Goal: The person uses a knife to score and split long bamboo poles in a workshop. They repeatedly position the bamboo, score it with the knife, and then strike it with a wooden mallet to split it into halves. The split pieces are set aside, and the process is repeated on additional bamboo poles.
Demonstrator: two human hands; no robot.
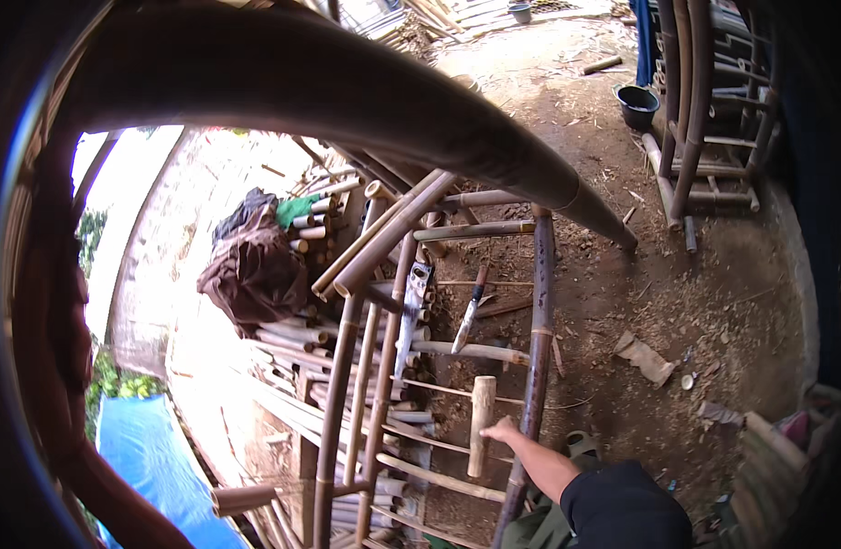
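Observation:
My right hand is closed at the middle of a wooden mallet with a thick, pale, log-like head. The mallet is over the rungs of a bamboo ladder-like frame. At the far left my left arm reaches upward in deep shadow; its hand and fingers cannot be made out. A thick bamboo pole slants close across the upper view, down to the right. Beyond the mallet, a large knife with a dark handle and a handsaw lie within the frame's outline.
Cut bamboo pieces are heaped left of the frame, below a brown cloth. A blue tarp spreads at lower left. At upper right stand a black bucket and another bamboo frame. Scraps litter the dirt floor.

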